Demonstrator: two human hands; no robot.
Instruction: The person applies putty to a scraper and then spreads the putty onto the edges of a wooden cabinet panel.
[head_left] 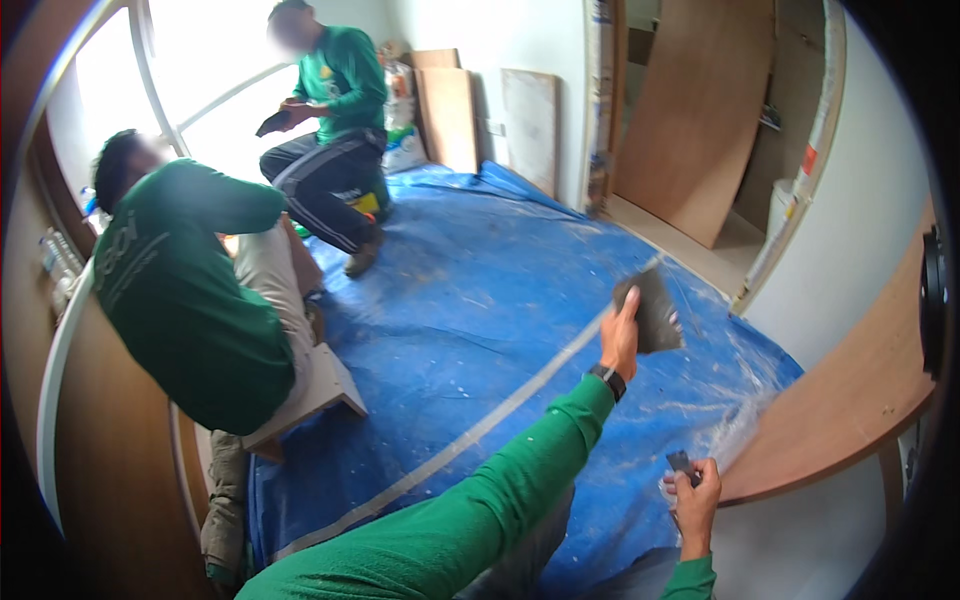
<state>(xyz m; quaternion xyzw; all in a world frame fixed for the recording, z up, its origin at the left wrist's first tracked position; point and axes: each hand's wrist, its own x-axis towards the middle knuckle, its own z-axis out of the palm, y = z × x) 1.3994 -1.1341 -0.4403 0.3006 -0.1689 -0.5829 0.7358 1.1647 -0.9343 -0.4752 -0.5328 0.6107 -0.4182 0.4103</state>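
Above the blue sheet (450,345), the left hand (621,335) pinches a flat plate (656,318) by its left edge — dark grey, four-cornered; the right hand (697,500) grips a small dark piece (682,464).

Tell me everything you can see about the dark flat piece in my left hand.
The dark flat piece looks thin, roughly four-sided and grey-black, with a paler patch near its right edge; its material is unclear. Your left hand grips its left side, the only contact visible. It is held out at a slant, seen against the blue floor sheet.
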